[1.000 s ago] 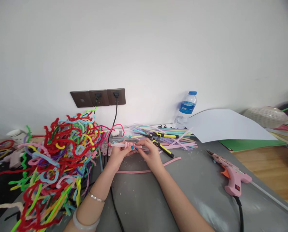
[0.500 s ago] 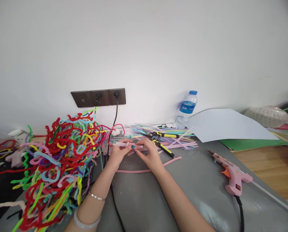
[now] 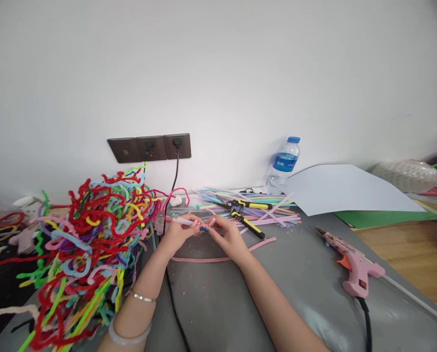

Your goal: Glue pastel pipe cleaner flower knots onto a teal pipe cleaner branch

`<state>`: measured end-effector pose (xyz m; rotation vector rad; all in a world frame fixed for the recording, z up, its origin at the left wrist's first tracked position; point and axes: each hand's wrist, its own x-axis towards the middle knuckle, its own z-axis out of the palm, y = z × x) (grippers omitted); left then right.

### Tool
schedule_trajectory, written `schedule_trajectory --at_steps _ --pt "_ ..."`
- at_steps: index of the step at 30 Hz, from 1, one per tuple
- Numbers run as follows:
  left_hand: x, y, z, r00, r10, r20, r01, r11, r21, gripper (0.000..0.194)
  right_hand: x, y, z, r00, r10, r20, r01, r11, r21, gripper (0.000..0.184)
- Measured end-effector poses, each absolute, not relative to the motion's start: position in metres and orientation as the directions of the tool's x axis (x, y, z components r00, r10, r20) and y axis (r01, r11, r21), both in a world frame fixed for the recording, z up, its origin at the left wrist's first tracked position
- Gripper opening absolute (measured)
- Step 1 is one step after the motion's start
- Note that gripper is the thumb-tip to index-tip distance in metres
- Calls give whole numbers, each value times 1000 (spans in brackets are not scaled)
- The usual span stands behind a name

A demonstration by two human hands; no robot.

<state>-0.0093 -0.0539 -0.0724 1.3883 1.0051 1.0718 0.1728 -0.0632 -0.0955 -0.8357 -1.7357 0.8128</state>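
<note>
My left hand [image 3: 178, 233] and my right hand [image 3: 229, 235] meet over the grey table cover [image 3: 218, 293], fingers pinched together. Between them they hold a thin whitish stick [image 3: 184, 221] with a pink pipe cleaner [image 3: 210, 223] wound round it. A long pink pipe cleaner [image 3: 218, 257] lies flat on the cover just under my hands. A big tangle of coloured pipe cleaners [image 3: 90, 249] sits to the left of my left hand.
Yellow-handled pliers [image 3: 245, 214] lie on a spread of pastel pipe cleaners [image 3: 273, 210] behind my right hand. A pink glue gun [image 3: 352, 266] rests at the right. A water bottle [image 3: 281, 166], white paper [image 3: 343, 188] and wall sockets [image 3: 148, 148] with black cables stand behind.
My hands have drawn closer together and slightly lower. The stick has tilted, its left end now higher, and the pink winding sits between my fingertips.
</note>
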Motion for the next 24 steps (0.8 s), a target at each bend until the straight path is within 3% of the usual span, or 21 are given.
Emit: schedule_trajectory --at_steps 9,16,24 --pt "-9 -56 -70 270 959 86 36 -99 994 21 176 -63 -95 -314 845 432 63 473 -879 31" --pt "-12 -52 -76 183 981 62 -37 -57 998 47 173 -59 -99 -159 872 464 93 481 -872 24" --pt "-15 -51 -75 174 983 64 -9 -64 998 41 176 -59 -100 -2 866 499 149 494 -857 18"
